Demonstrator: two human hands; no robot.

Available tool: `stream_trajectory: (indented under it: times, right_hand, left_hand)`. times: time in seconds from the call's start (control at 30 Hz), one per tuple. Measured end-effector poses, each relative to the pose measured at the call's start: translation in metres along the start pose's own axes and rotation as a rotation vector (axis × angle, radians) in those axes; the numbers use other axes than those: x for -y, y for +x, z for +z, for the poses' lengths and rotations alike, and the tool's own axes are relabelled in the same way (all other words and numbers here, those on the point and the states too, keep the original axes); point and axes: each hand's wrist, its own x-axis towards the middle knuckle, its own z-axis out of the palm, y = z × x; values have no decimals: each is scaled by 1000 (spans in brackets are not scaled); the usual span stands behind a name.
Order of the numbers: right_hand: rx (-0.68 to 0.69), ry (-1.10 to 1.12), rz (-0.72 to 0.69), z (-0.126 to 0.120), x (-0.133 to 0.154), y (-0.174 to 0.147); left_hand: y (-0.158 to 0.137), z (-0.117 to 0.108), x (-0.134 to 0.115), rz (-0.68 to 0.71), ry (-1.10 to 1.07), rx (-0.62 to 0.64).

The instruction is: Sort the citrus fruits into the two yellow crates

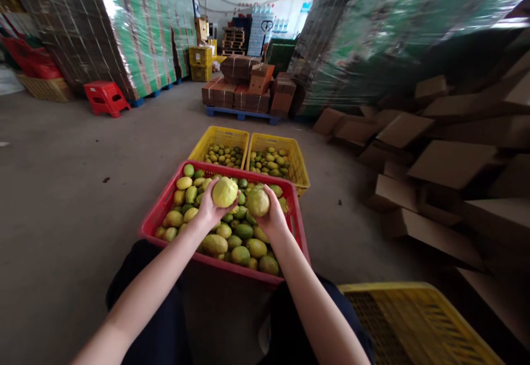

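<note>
My left hand [210, 206] is closed around a pale yellow-green lemon [225, 191], holding it above the crate. Close beside it, my right hand [272, 213] grips a duller, greener lemon [258, 201]. The two fruits are a little apart. Below both hands stands a red plastic crate [149, 214] between my knees, filled with green and yellow lemons [215, 243]. My forearms and hands hide part of its contents.
Two yellow crates [298, 162] with smaller-looking lemons stand behind the red one. A yellow crate [414, 321] sits at lower right. Cardboard boxes [451, 169] pile up on the right. A red stool [106, 98], wrapped stacks [141, 28] and a loaded blue pallet [242, 114] stand farther off.
</note>
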Motion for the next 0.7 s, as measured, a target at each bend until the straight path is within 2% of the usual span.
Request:
stream_trajectory:
  times: [0.1,0.3,0.4,0.5,0.7]
  right_hand:
    - [-48,70,75,2,-3,3]
    - [-26,86,59,6,-3,3]
    - [39,52,21,8,-4,-4]
    - [25,73,-34,12,-3,-12]
    - [-27,182,58,11,-1,-12]
  left_hand:
    - [3,-3,2,48,-29,-20]
    - [6,-4,5,37,-48,15]
    - [3,-1,4,34,-9,-15]
    - [0,1,3,49,8,-43]
    - [1,-2,7,71,-8,64]
